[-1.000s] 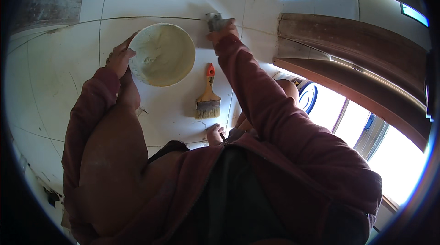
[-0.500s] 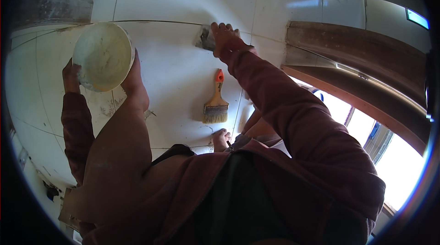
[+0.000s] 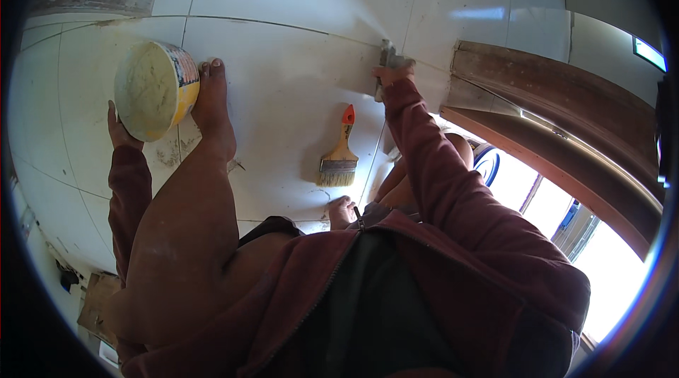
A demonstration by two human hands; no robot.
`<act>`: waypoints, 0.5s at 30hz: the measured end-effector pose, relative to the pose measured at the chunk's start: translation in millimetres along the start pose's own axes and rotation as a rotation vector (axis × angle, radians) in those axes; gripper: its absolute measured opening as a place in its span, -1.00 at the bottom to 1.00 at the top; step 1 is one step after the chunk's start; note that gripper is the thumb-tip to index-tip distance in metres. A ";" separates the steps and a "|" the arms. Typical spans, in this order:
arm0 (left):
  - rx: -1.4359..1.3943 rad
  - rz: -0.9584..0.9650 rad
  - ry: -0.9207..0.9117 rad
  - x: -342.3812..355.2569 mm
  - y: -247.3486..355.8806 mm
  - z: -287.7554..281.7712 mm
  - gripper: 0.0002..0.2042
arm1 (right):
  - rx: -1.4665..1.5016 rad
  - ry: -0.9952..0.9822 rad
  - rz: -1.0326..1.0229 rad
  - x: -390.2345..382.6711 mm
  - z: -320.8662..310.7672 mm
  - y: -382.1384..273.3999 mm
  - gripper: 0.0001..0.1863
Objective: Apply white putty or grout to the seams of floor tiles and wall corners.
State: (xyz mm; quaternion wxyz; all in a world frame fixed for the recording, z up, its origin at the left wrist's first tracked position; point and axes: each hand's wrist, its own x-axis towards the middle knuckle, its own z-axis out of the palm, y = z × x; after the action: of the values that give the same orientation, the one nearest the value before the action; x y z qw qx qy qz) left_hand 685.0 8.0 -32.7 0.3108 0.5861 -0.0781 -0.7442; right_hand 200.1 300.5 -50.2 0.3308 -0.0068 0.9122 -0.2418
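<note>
While left hand point(image 3: 126, 132) cups bucket point(image 3: 186, 81), right hand point(image 3: 396, 74) stretches forward

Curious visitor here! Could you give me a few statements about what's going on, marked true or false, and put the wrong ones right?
1. The left hand is at the bucket. True.
2. The bucket is empty. False: there is pale paste in it.
3. The brush lies on the floor. True.
4. One hand grips the brush. False: the right hand holds a grey tool.
5. The brush's handle tip is blue. False: the handle tip is red.
6. The bucket is left of the brush. True.
</note>
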 end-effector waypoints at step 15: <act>0.434 0.375 -0.261 -17.9 -7.4 3.5 -0.34 | 0.237 -0.531 -0.694 -150.9 71.2 -142.1 -0.23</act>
State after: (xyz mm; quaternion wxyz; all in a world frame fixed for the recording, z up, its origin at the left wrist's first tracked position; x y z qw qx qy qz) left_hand 681.1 22.9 -20.4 0.2978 0.5136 -0.3812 -0.7087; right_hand 340.2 170.0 56.5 0.4510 -0.3359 0.7057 -0.4310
